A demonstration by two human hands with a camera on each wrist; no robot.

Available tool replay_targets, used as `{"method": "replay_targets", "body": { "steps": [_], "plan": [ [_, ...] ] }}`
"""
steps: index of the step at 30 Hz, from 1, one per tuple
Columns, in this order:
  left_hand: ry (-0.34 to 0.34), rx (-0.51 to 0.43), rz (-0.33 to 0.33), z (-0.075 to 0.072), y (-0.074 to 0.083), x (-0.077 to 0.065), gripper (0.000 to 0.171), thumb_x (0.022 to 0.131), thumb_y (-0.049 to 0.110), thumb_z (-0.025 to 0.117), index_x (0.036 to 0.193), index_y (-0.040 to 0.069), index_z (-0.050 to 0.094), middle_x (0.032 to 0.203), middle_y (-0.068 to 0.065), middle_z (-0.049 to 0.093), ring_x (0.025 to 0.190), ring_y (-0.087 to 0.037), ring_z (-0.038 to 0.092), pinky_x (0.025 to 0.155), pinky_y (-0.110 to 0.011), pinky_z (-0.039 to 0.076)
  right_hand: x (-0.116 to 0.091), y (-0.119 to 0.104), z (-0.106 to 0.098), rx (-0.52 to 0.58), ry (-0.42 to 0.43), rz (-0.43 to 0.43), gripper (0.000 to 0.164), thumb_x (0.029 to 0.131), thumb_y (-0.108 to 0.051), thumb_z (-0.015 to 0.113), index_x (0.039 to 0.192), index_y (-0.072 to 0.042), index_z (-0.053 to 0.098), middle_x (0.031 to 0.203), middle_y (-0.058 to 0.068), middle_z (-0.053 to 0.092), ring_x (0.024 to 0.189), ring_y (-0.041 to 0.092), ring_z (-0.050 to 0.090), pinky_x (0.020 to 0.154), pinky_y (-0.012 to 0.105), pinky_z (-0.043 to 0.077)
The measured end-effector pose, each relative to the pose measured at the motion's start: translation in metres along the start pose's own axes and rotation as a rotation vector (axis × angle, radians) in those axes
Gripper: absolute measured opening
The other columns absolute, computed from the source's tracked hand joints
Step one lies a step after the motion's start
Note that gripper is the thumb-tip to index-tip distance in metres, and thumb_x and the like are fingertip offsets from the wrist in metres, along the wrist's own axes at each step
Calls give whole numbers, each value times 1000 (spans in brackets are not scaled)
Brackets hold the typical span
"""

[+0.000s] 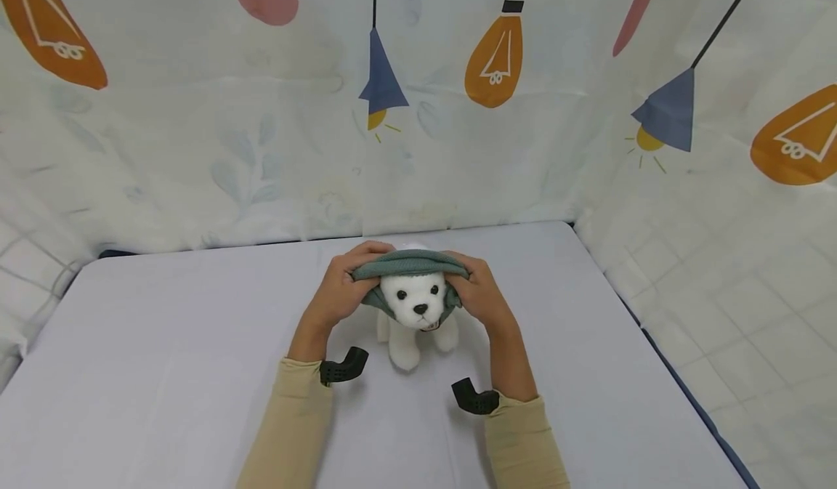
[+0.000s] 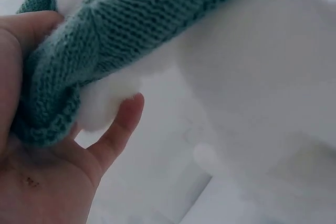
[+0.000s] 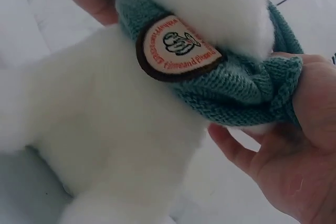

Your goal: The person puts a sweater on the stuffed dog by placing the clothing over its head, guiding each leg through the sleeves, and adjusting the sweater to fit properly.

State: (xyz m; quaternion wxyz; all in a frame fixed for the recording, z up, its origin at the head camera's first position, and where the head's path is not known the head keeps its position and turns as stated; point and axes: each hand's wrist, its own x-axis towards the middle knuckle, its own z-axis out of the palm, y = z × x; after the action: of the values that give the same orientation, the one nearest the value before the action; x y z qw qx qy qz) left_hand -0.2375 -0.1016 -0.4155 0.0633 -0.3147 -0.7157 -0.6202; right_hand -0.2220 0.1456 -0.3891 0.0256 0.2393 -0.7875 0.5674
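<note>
A white plush dog [image 1: 403,344] stands on the table, its face towards me. Around its head runs a green knitted band [image 1: 408,262], over the brow and under the chin, leaving the eyes and muzzle bare. My left hand [image 1: 345,280] grips the band at one side of the head; my right hand [image 1: 482,293] grips the other side. The left wrist view shows the knit [image 2: 58,77] bunched between thumb and fingers. In the right wrist view, a round brown-edged patch [image 3: 178,51] lies on the band below the muzzle. The dog's back is hidden.
The table [image 1: 196,344] has a white cover. Behind it hangs a pale curtain [image 1: 294,147] printed with lamps and bulbs, which continues along the right side. A black strap piece [image 1: 346,365] sits at the left wrist and another [image 1: 474,397] at the right.
</note>
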Motion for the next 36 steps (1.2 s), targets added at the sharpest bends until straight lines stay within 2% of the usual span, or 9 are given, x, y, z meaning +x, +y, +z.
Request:
{"method": "replay_targets", "body": {
  "steps": [5,9,14,18,21,26,29,33,36],
  "plan": [
    [13,3,78,-2,0,0,32,90,-11,54,116,0,69,140,-14,51,131,-22,48,102,-23,42,1,15,5,0,43,-99,34,97,2,47,127,-4,62,126,14,64,118,14,59,100,29,48],
    [100,116,109,-2,0,3,43,84,-19,47,112,3,71,142,-10,51,134,-27,45,100,-21,40,4,19,9,7,68,-194,43,92,12,44,129,-2,60,134,16,59,130,19,52,108,31,42],
    [151,268,40,0,-5,1,53,77,-21,44,109,8,73,135,-3,56,127,-23,50,86,-20,37,7,33,13,-21,45,-92,49,89,14,46,132,-7,59,135,11,60,130,21,52,108,33,42],
    [86,244,-34,-2,-5,0,53,78,-20,45,111,10,72,129,-3,60,124,-21,52,86,-18,38,6,15,14,-57,31,16,41,90,11,49,127,-2,62,128,17,63,121,28,58,100,40,47],
    [-16,175,-29,-2,-6,0,44,83,-18,49,107,9,73,124,-7,61,119,-23,55,88,-20,42,6,-3,13,-45,73,97,34,90,12,47,115,2,68,115,20,68,107,26,64,91,37,51],
    [-177,75,2,5,-10,1,29,89,-13,54,102,4,73,123,-13,59,115,-27,55,90,-26,47,7,12,12,34,153,191,35,85,14,42,100,2,72,101,19,71,94,17,66,87,34,53],
    [-148,72,-49,6,-8,1,29,90,-11,53,106,5,71,124,-12,60,117,-25,54,93,-30,46,8,28,11,85,126,199,35,89,13,44,108,1,70,110,19,69,103,20,65,92,38,52],
    [-32,84,-219,3,-3,1,32,91,-6,55,116,12,65,122,-9,62,115,-22,56,94,-38,45,9,39,11,113,86,200,26,95,2,49,114,-4,66,114,16,66,105,21,61,91,37,51],
    [10,94,-323,1,-2,1,34,92,-1,55,122,16,60,119,-9,63,110,-23,57,91,-40,46,10,41,14,128,82,218,21,98,-8,50,112,-5,65,109,12,65,98,19,59,85,33,50]
  ]
}}
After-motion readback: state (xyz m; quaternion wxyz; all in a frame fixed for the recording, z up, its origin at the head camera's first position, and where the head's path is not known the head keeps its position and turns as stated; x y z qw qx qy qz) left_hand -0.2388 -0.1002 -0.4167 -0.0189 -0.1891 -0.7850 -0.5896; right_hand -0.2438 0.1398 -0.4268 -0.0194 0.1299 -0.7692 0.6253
